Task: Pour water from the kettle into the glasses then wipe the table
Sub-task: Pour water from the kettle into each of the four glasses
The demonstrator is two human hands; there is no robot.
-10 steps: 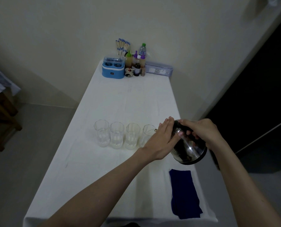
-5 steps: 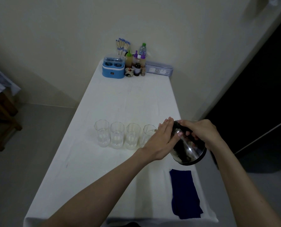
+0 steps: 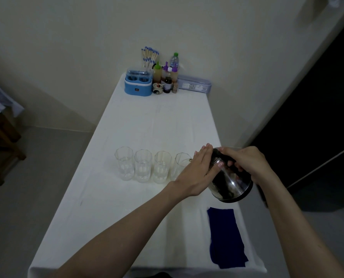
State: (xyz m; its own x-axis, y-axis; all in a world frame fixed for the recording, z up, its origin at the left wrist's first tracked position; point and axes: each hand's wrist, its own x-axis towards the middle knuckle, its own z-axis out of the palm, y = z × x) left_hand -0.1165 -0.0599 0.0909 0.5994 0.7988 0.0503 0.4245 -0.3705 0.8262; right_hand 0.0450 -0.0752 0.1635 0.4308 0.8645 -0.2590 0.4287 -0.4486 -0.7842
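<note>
A shiny steel kettle [image 3: 232, 182] is tilted left, its spout at the rim of the rightmost glass [image 3: 180, 164]. My right hand [image 3: 245, 162] grips the kettle's black handle. My left hand [image 3: 199, 173] lies flat against the kettle's lid side, fingers together, and hides part of that glass. To the left stand three more clear glasses in a row, the leftmost glass [image 3: 124, 166], a second glass [image 3: 143, 167] and a third glass [image 3: 162, 167], each holding some water. A dark blue cloth [image 3: 226, 237] lies near the table's front right corner.
The long table [image 3: 153, 121] has a white cover. At its far end stand a blue container [image 3: 138, 84], several sauce bottles [image 3: 168, 77], a bundle of sticks and a flat lilac box [image 3: 194, 85]. A wooden stool is at the left, a dark doorway at the right.
The kettle and both hands have barely shifted; it stays tilted toward the rightmost glass. Nothing else has moved.
</note>
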